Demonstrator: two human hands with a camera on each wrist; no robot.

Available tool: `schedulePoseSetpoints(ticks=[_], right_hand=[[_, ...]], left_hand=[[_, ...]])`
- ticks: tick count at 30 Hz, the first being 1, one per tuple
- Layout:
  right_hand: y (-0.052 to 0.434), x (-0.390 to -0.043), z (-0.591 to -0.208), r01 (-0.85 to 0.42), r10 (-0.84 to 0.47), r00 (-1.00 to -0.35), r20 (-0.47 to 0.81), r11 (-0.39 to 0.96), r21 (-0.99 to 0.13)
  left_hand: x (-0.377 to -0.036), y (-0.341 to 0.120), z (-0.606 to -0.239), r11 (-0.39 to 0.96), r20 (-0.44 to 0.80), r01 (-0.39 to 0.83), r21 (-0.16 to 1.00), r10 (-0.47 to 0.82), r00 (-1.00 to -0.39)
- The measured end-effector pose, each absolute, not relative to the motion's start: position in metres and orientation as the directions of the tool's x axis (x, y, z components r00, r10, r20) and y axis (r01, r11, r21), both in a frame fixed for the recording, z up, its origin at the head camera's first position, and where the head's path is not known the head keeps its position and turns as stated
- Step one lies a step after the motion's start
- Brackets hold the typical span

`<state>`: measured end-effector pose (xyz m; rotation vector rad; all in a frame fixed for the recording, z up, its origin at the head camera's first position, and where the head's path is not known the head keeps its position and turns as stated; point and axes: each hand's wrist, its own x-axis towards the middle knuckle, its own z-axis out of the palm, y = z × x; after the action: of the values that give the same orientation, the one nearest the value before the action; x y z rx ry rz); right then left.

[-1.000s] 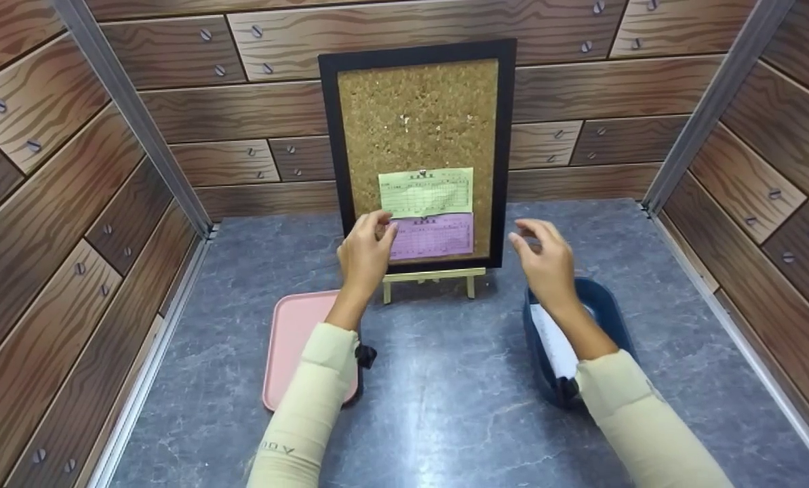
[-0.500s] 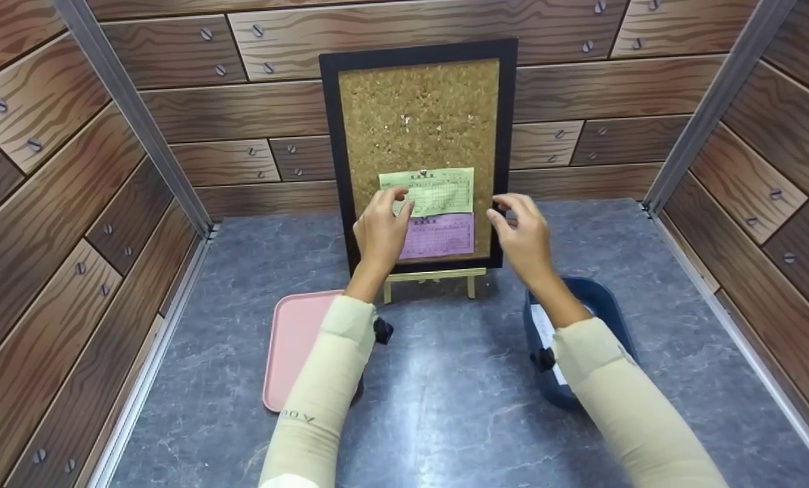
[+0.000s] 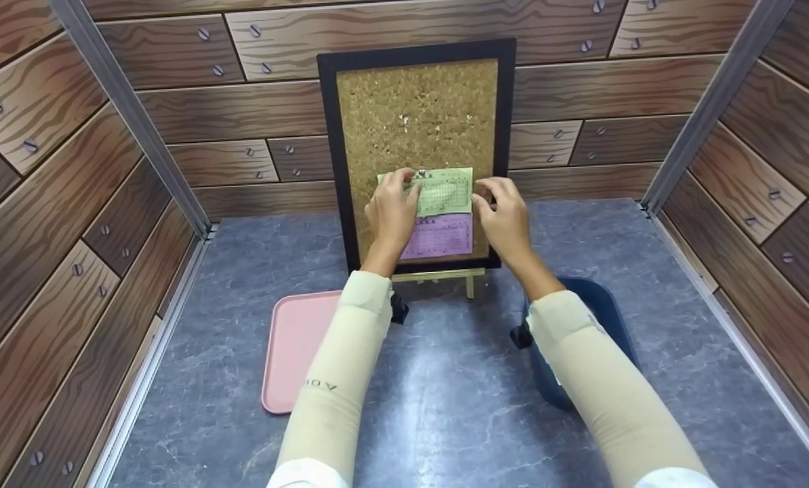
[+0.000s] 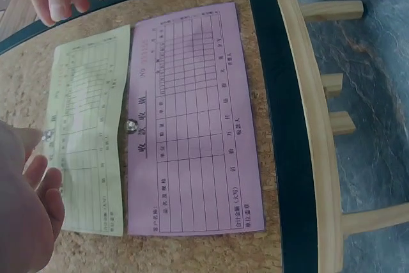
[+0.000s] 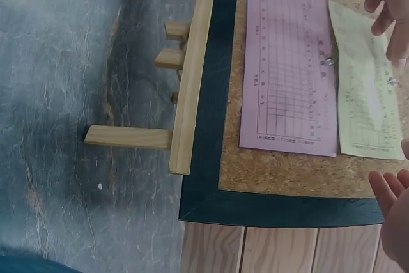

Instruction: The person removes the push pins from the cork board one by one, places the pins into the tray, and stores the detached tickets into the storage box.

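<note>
A green receipt slip [image 3: 446,194] and a purple receipt slip [image 3: 443,237] hang one above the other on a black-framed corkboard [image 3: 411,102]. A clear push pin [image 4: 48,135] sits at the green slip's top edge, and another push pin [image 4: 132,126] tops the purple one. My left hand [image 3: 389,215] covers the green slip's left part in the head view, loosely curved fingertips close to its pin; whether they touch it is unclear. At the green slip's right edge is my right hand [image 3: 506,220], fingers bent loosely with nothing seen in them.
A small wooden easel [image 3: 470,285] supports the board. To the left lies a pink tray [image 3: 296,352], partly behind the left sleeve. A dark blue bin [image 3: 601,305] stands at the right, partly under the right forearm. Wood-patterned walls enclose the grey tabletop.
Both hands have moved forward and inward, from either side of the board to the green slip. The slips and board have stayed in place.
</note>
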<state>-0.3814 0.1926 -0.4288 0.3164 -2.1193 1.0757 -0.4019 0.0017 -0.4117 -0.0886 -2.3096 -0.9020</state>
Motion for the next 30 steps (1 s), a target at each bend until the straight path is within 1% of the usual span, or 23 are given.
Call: schedulePoseSetpoints(ticks=[2,9,17,23,27,30], right_hand=[[0.191,-0.385,-0.429,-0.487,0.111,-0.715,0.69,0.63,-0.605],[0.182,-0.393,-0.427,-0.415,0.137,-0.743,0.655,0.673,-0.612],[0.176,-0.399,-0.425,-0.41,0.155,-0.774,0.614,0.618,-0.671],[0.176,-0.402,-0.427,-0.412,0.166,-0.789,0.592,0.571,-0.71],[0.176,-0.403,-0.43,-0.409,0.14,-0.805,0.576,0.572,-0.711],[0.176,-0.403,-0.431,-0.415,0.13,-0.805,0.579,0.575,-0.705]], left_hand=[[-0.406,0.004,-0.412,0.77,0.598,0.28,0.573,-0.16,-0.785],[-0.415,0.011,-0.415,0.818,0.65,0.267,0.51,-0.162,-0.743],[-0.418,0.018,-0.415,0.832,0.669,0.246,0.497,-0.187,-0.719],[-0.42,0.02,-0.415,0.824,0.669,0.25,0.508,-0.195,-0.717],[-0.419,0.02,-0.415,0.818,0.654,0.244,0.521,-0.199,-0.729],[-0.418,0.021,-0.415,0.818,0.651,0.238,0.523,-0.204,-0.731]])
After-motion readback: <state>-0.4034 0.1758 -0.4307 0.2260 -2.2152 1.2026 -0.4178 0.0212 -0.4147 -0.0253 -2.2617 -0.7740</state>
